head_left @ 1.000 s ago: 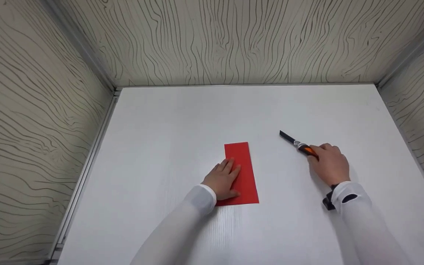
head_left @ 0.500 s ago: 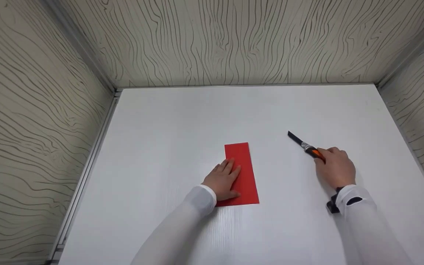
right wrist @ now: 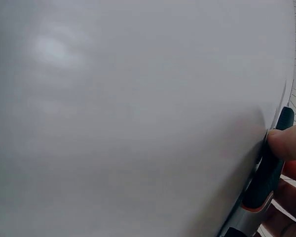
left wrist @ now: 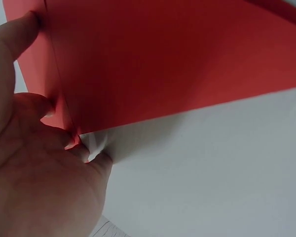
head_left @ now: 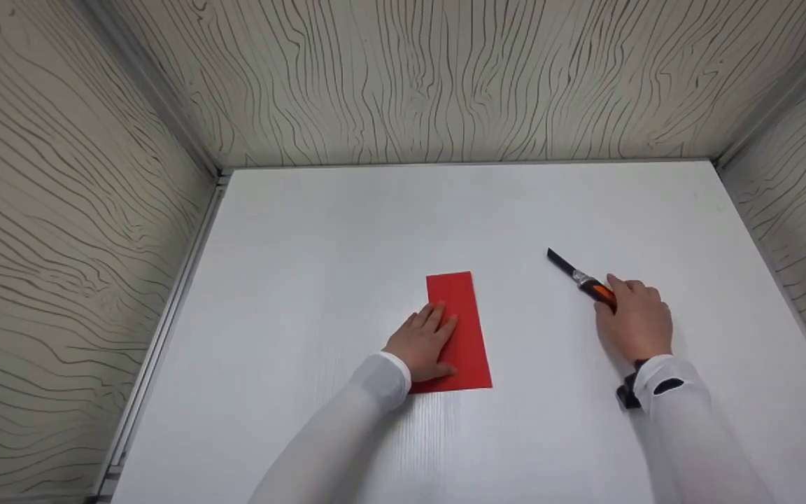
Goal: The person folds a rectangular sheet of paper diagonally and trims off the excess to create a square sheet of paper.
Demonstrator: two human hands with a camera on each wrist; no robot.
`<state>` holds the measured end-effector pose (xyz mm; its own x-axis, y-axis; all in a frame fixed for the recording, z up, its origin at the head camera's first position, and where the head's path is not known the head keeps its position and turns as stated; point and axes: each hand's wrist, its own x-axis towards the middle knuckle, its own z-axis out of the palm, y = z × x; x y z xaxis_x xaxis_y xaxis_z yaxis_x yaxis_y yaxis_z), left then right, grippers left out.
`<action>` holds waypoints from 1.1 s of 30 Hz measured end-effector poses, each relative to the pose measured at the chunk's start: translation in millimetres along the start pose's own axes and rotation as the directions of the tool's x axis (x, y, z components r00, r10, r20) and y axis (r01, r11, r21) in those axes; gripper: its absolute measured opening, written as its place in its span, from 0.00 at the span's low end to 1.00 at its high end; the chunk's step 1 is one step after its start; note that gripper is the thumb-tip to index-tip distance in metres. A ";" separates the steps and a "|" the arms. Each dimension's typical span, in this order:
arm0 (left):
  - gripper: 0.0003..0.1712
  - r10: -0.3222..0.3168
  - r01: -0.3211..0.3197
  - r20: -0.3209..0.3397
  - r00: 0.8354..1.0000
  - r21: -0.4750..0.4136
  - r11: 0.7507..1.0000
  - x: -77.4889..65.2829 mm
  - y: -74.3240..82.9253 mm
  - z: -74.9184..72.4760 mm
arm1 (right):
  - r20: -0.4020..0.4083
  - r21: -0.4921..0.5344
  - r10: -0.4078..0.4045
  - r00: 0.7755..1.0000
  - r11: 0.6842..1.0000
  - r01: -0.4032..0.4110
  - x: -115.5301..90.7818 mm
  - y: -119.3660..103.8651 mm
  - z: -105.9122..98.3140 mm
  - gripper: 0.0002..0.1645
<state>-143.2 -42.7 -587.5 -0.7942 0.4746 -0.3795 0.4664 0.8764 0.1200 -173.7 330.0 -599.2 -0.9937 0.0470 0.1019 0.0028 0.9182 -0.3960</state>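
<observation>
Spread over the left part of a narrow red paper sheet [head_left: 471,346], my left hand [head_left: 418,344] presses it on the white table. The left wrist view shows fingertips [left wrist: 28,25] on the red paper [left wrist: 158,59] near a straight line along it, like a fold or layer edge. Off to the right, my right hand [head_left: 635,323] grips the handle of a utility knife [head_left: 596,290] with a long black blade, silver collar and black-and-orange grip. The blade points far left, away from the paper. In the right wrist view, the thumb [right wrist: 286,142] lies against the knife handle [right wrist: 266,173].
The white table [head_left: 319,231] stretches around both hands. Wood-grain panels [head_left: 403,84] stand behind it and on both sides. A metal rail [head_left: 158,350] runs along the left edge. A black strap device [head_left: 628,392] sits on the right wrist.
My right hand and the utility knife have shifted a little to the right, then nearly stopped; a finger has lifted slightly from the handle. The left hand and red paper stay put.
</observation>
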 end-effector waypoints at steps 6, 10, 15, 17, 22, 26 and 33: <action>0.53 -0.001 0.001 0.002 1.000 0.008 1.000 -1.0 0.6 -1.3 | -0.053 -0.039 -0.282 0.958 0.959 0.280 -10.2 -46.6 12.7 0.31; 0.54 0.001 -0.001 0.003 1.000 0.011 1.000 0.5 0.4 -0.9 | 0.175 -0.054 -0.503 0.847 0.854 0.518 -25.9 -93.4 28.9 0.39; 0.53 0.013 -0.013 -0.016 1.000 0.002 1.000 3.9 -0.7 1.5 | 0.398 0.008 -0.561 0.726 0.793 0.609 -38.8 -130.8 49.2 0.50; 0.54 0.014 -0.014 -0.024 1.000 -0.016 1.000 4.8 -2.0 3.3 | 0.443 0.007 -0.549 0.709 0.793 0.609 -40.6 -137.7 54.9 0.53; 0.57 0.021 -0.023 -0.049 0.999 -0.052 0.998 4.0 -6.2 6.3 | 0.471 -0.026 -0.522 0.711 0.797 0.603 -39.7 -142.9 60.9 0.53; 0.56 0.029 -0.034 -0.064 0.997 -0.073 0.997 -1.2 -9.5 3.4 | 0.461 -0.040 -0.502 0.731 0.812 0.583 -34.1 -142.3 62.1 0.52; 0.45 0.058 -0.061 -0.065 0.996 -0.053 0.997 -16.2 -20.9 0.5 | 0.462 -0.059 -0.456 0.761 0.840 0.539 -23.7 -139.2 59.8 0.52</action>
<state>-139.8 -68.7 -584.4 -0.7894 0.5289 -0.3116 0.4932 0.8487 0.1911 -157.2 177.6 -601.0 -0.8093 -0.5643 -0.1631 -0.5268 0.8201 -0.2236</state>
